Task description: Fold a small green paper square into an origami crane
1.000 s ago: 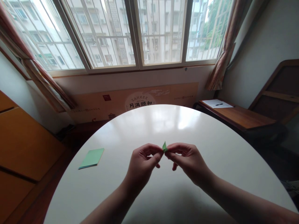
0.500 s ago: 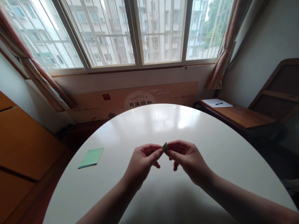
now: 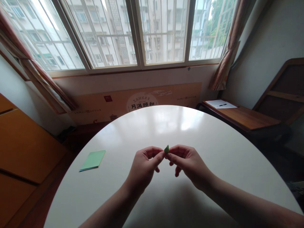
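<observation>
Paper [image 3: 166,149] in fingers [image 3: 159,157], table edge [image 3: 163,106] well apart

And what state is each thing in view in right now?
Left hand: pinching
Right hand: pinching
Green piece: folded small, held between both hands
Green paper stack: flat on white table
White sheet: flat on wooden bench
Pen: lying on sheet
Left curtain: gathered
Right curtain: gathered

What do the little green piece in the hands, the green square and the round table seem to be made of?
Green piece: probably matte paper, judging by its pointed, folded-looking shape, though it's tiny here. Green square: likely paper too, flat, thin-edged and without glare. Round table: glossy white, mirroring window light; perhaps laminate or lacquer.
</observation>
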The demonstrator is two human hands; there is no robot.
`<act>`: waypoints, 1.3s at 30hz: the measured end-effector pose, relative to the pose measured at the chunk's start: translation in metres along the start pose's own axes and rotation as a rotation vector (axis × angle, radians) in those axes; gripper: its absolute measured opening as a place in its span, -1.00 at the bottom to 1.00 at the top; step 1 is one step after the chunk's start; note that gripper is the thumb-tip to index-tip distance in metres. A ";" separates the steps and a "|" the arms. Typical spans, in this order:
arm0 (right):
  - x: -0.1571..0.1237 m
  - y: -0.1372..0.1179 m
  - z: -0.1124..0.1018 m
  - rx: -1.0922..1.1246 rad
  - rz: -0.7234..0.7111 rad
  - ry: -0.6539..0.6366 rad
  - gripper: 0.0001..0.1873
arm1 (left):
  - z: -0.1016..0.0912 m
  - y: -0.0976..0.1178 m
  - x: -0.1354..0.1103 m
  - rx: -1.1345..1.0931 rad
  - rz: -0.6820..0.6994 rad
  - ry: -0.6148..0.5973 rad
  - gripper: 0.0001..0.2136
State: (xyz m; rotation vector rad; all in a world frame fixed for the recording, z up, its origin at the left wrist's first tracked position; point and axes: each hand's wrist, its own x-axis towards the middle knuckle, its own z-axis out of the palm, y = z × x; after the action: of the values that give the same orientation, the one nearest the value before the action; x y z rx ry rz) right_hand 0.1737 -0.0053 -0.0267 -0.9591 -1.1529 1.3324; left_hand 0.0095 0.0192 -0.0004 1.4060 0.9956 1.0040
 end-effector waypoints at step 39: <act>0.002 -0.002 -0.006 0.101 0.109 -0.046 -0.75 | -0.006 -0.008 0.005 -0.180 -0.133 -0.099 -0.81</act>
State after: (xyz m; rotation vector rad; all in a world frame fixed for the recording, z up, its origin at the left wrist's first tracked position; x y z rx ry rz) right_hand 0.1795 -0.0028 -0.0255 -0.9335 -1.0700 1.4931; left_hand 0.0046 0.0258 -0.0079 1.2134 0.8908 0.8939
